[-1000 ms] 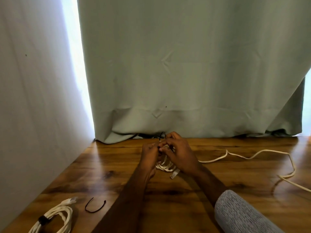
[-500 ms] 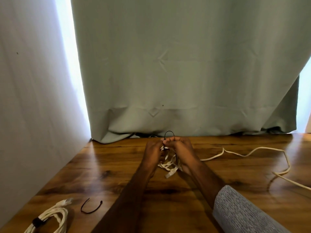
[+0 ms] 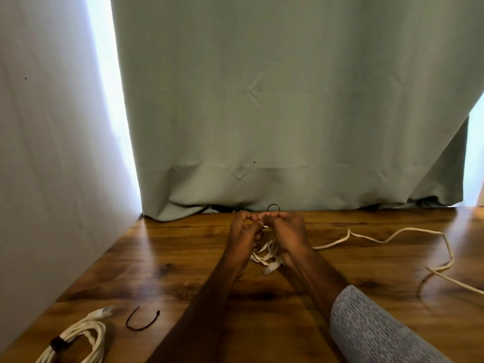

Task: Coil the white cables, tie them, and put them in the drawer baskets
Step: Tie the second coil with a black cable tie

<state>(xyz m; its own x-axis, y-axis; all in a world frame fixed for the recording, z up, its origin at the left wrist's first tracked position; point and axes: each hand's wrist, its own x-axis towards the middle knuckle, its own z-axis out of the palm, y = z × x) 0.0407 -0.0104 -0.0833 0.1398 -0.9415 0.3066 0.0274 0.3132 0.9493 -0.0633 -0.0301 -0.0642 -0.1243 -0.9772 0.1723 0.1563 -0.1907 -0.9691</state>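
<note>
My left hand [image 3: 245, 231] and right hand [image 3: 286, 231] are up together, fingertips meeting, both pinching the black tie [image 3: 273, 206] whose small loop arches just above my knuckles. The white flat cable [image 3: 267, 254] I'm binding hangs bunched between my palms and spills onto the worktop [image 3: 183, 258] just below them, its plug end poking out underneath. I judge the tie is only half closed, so the risk is slack: if either pinch loosens, the loops could spring apart and the bundle would need coiling again. Off to my right, a loose cable [image 3: 392, 235] trails in uneven bends across the wood, and its weight could drag on my work if it is part of this same cord; I cannot tell. Near my left elbow lie a spare tie [image 3: 142, 320] and a finished coil [image 3: 78, 339], already bound.
</note>
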